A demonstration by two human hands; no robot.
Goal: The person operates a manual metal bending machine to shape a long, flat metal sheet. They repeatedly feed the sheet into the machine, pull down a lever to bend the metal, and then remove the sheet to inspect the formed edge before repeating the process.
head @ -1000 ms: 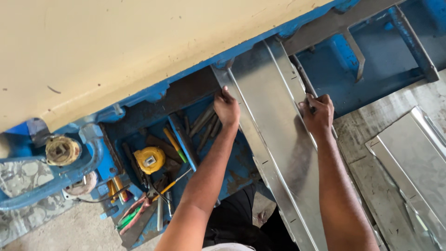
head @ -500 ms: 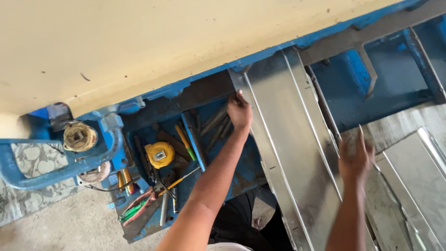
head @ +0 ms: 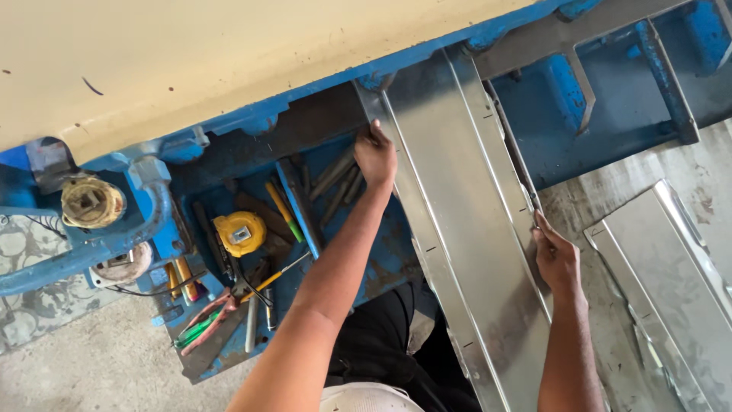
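the left hand (head: pixel 376 155) grips the left edge of a long folded metal sheet (head: pixel 465 229) close to where it runs under the blue machine (head: pixel 579 84), while the right hand (head: pixel 557 255) pinches the sheet's right flange nearer the body, so the sheet lies between both hands. the thin edges could cut bare fingers if the sheet slides, and the left hand sits close enough to the machine's beam that it could get caught. just left of that hand, the tape measure (head: pixel 239 233) and loose tools in the tray (head: pixel 385 252) could snag the forearm.
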